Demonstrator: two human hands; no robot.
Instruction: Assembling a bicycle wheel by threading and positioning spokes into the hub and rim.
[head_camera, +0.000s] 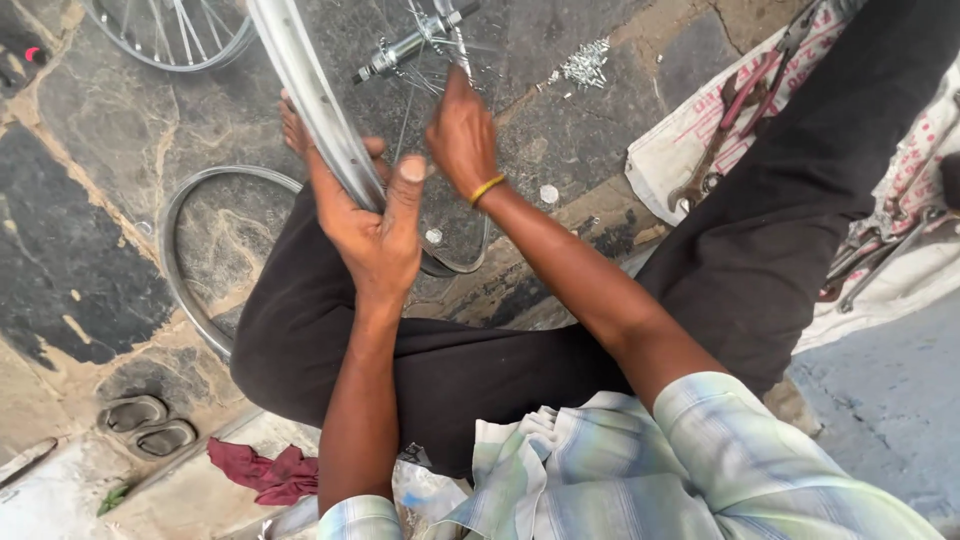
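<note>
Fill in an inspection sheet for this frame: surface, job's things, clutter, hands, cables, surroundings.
Surface: patchy stone floor.
Job's things: wheel rim held upright; hub axle and thin spokes inside it.
Clutter: second rim flat on floor; heap of small metal bits; pliers and other tools on printed sack.
Hands: left hand grips the rim; right hand, yellow wristband, at the spokes.
Cables: nothing seen.
Surroundings: sandals, red rag, another wheel.
</note>
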